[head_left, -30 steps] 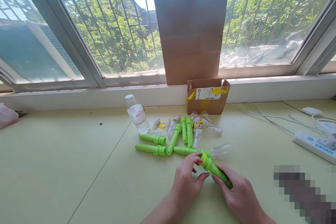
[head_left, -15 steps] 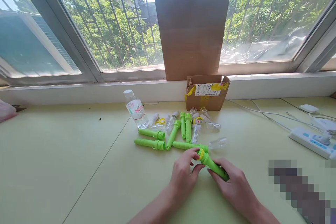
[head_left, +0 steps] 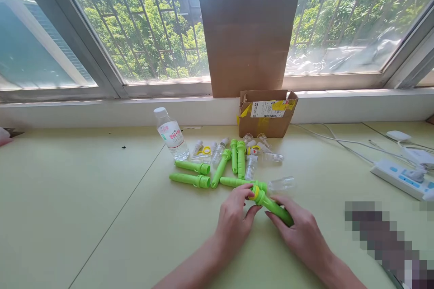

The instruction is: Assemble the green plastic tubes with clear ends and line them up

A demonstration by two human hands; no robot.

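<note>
My right hand (head_left: 303, 230) is wrapped around the body of a green plastic tube (head_left: 275, 209) with a threaded end, held at a slant above the table. At that threaded end, my left hand (head_left: 233, 214) pinches a yellow ring (head_left: 254, 193) between fingers and thumb. The fingers partly hide the ring, and I cannot tell how far it sits on the thread. Just behind my hands lies another green tube (head_left: 237, 182), with a clear plastic bottle-shaped piece (head_left: 282, 184) to its right.
Several more green tubes (head_left: 190, 180) lie farther back, among small clear tubes (head_left: 251, 168) and loose yellow rings (head_left: 206, 150). A water bottle (head_left: 172, 134) stands at their left. Behind is an open cardboard box (head_left: 266, 122). A power strip (head_left: 400, 178) with cables lies at right.
The view has tilted slightly downward. The yellow ring now appears nearer the tube's open mouth, under my left fingers. My right hand keeps its hold on the tube.
</note>
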